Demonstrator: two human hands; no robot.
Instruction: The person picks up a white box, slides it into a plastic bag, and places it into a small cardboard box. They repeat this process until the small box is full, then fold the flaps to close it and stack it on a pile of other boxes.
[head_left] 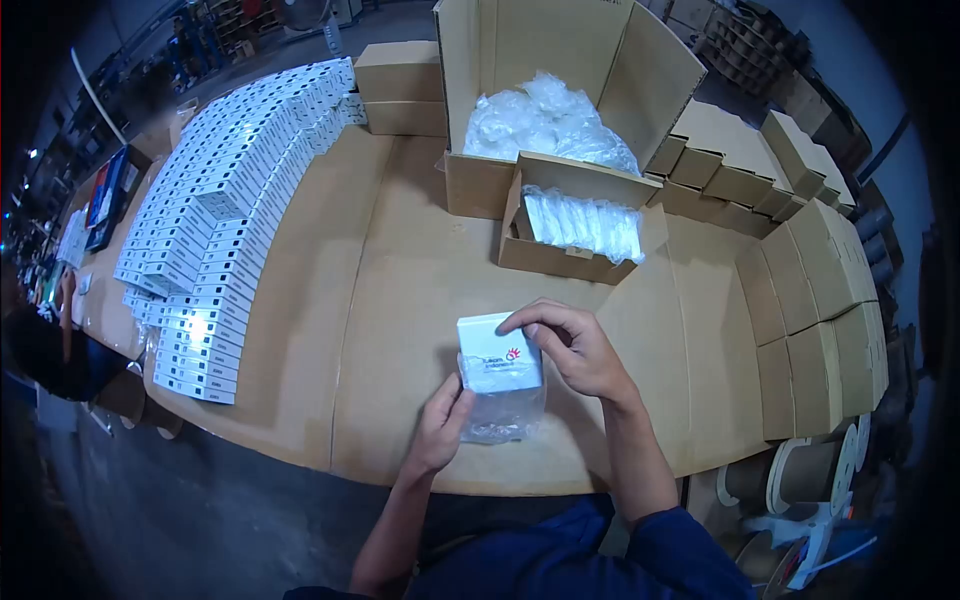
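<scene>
Head view: left hand (440, 423) grips white packet (490, 368), narrow right hand (575, 350) touches its top, near front table edge (365, 477).

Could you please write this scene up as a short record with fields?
left hand: grips the side of a clear bag; the hand is near the table's front edge
right hand: fingers of the hand touch the top of a white packet
packet marking: red logo beside dark lettering
small open carton: holds a row of plastic-wrapped items
large open carton: behind the small one, with clear plastic inside
table left: stacked white boxes
table right: stacked brown boxes
</scene>
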